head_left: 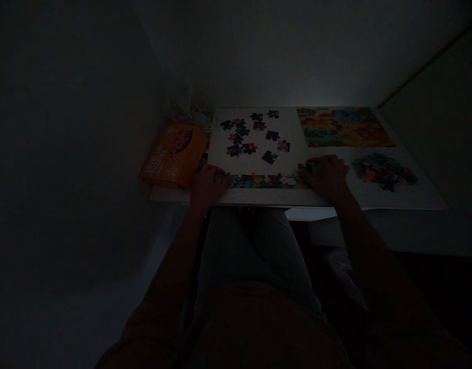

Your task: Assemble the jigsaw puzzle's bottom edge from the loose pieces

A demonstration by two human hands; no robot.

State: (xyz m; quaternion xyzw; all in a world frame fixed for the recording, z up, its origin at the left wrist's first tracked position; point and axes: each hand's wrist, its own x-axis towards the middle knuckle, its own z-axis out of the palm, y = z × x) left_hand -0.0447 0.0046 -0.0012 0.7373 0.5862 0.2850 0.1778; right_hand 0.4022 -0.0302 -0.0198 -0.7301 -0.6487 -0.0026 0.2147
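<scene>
A joined strip of jigsaw puzzle pieces [257,181] lies along the table's near edge, showing leaves and flowers. My left hand [207,187] rests at the strip's left end, thumb and forefinger curved around the end piece. At the other end, my right hand [330,176] pinches a dark puzzle piece [305,168] between thumb and forefinger, just above the strip. Whether this piece touches the strip is too dark to tell. Beyond the strip lie several loose puzzle pieces [272,135], spread over the white surface.
An orange puzzle box [174,154] stands left of my left hand. Farther right lies a colourful picture sheet [345,126]. In front of it is a pile of puzzle pieces [384,171]. The white table [405,200] meets a wall at its back. The scene is very dim.
</scene>
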